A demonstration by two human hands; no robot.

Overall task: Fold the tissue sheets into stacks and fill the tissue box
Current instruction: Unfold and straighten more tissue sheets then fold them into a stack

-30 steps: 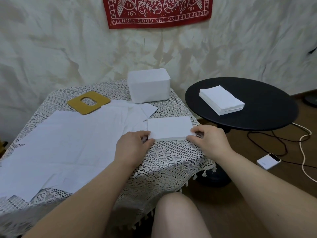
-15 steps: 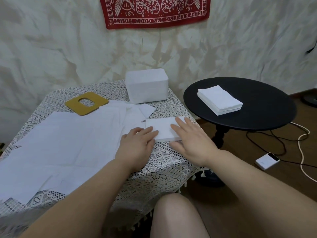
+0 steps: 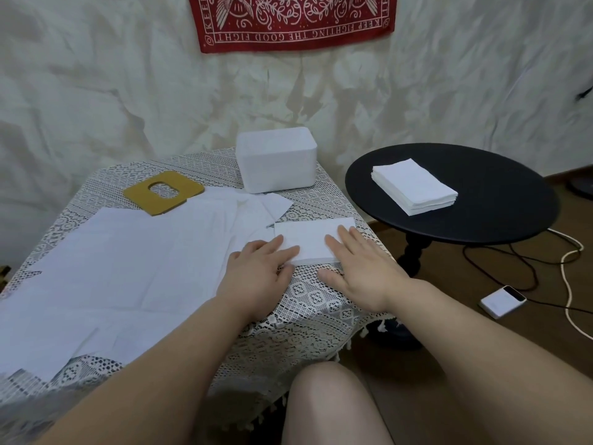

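On lace-covered table (image 3: 321, 303), one folded tissue stack (image 3: 309, 240) under two flat, open-fingered hands, left (image 3: 256, 274) and right (image 3: 362, 271).

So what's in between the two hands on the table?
In the head view, the folded tissue stack lies between the left hand and the right hand, whose straight fingers both rest on it. Nearer the wrists, only lace tablecloth shows.

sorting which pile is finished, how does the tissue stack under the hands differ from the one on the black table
The folded stack lies on the lace-covered table, pressed flat by the left hand and right hand; the stack on the black round table sits untouched. The pressed stack looks thinner; the other shows more layers at its edge. The near one lies crosswise, the far one angled. Both are white, rectangular, folded tissue.
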